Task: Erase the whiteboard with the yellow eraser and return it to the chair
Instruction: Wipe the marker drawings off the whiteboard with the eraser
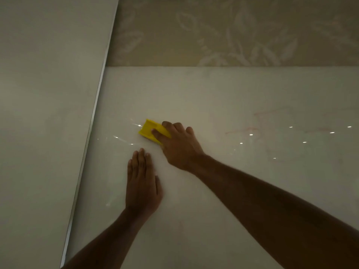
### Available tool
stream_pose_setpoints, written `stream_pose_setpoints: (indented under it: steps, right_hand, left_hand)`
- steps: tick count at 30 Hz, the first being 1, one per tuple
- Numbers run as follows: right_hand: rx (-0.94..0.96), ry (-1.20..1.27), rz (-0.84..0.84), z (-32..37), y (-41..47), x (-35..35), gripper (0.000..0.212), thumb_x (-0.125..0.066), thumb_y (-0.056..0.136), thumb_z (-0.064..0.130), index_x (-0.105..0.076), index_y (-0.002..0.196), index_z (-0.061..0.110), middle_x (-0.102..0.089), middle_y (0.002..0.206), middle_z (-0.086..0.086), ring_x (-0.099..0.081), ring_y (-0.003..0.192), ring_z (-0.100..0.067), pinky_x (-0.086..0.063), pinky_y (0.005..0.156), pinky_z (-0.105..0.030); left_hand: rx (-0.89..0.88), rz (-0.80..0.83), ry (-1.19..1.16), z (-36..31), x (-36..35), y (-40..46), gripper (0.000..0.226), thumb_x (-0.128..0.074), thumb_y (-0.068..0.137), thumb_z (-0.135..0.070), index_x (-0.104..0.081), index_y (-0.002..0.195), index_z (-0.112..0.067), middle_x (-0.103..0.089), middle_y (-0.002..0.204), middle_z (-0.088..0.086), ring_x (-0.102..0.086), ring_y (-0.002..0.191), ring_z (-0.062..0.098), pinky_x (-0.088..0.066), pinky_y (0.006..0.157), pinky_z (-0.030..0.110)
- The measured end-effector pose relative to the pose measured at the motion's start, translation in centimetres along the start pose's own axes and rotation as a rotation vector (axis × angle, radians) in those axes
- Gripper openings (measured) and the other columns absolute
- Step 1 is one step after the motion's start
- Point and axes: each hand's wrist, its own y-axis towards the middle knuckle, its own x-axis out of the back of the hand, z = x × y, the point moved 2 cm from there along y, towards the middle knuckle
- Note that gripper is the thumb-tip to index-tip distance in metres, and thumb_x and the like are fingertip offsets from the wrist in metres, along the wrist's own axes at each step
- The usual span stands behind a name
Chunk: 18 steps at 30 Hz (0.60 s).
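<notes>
Left of centre, the left hand (142, 183) lies flat and open on the whiteboard (223, 94), fingers together, holding nothing. Just above it and to the right, the yellow eraser (149, 130) sits against the board at frame centre, long axis running upper left to lower right. The right hand (179, 144) clasps its right end, fingers curled over it.

Two bare forearms show, with no sleeves, watch, bracelet or gloves on them. The bare left hand (142, 183) and bare right hand (179, 146) carry no rings; fingernails are short.
</notes>
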Motion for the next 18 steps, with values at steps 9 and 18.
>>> stream_pose_setpoints:
  steps: [9, 18]
  right_hand:
    - [-0.640, -0.030, -0.099, -7.7, -4.9, 3.4, 0.063, -0.056, 0.089, 0.022, -0.037, 0.148, 0.028, -0.037, 0.149, -0.012, -0.043, 0.117, -0.039, -0.039, 0.089, -0.049]
    - [-0.439, -0.154, 0.027, -15.5, -14.1, 4.3, 0.065, -0.053, 0.092, 0.028, -0.030, 0.152, 0.037, -0.035, 0.153, -0.007, -0.043, 0.122, -0.037, -0.042, 0.089, -0.049]
  left_hand:
    - [-0.019, 0.038, 0.022, -0.3, 0.1, 0.0, 0.062, -0.035, 0.094, -0.015, -0.045, 0.142, 0.023, -0.040, 0.152, 0.045, -0.038, 0.143, 0.064, -0.036, 0.115, 0.073]
    - [-0.143, 0.099, 0.065, -4.0, -0.3, 2.1, 0.064, -0.035, 0.098, -0.024, -0.049, 0.141, 0.021, -0.042, 0.153, 0.042, -0.039, 0.144, 0.060, -0.036, 0.117, 0.071]
